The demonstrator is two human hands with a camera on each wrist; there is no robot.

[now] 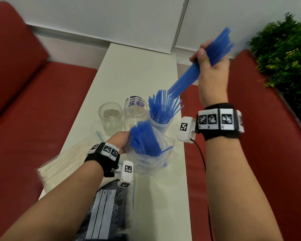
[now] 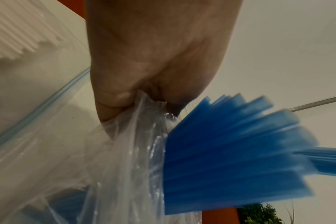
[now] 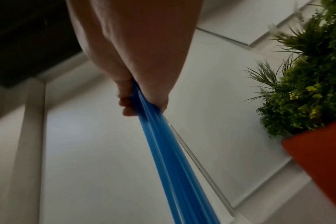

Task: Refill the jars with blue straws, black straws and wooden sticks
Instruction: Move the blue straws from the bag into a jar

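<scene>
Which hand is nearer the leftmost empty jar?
Left. The left hand grips the clear bag just in front of the empty jar; the right hand is raised far to its right.

Blue straws [image 1: 161, 108] fan from the right jar [image 1: 161, 125] (two jars [image 1: 110, 117] stand empty).

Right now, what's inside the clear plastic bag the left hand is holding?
A bunch of blue straws stands in the clear plastic bag, which the left hand grips. The crumpled plastic hides the bag's bottom.

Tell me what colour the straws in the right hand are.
Blue; the straws in the right hand show best in the head view.
</scene>
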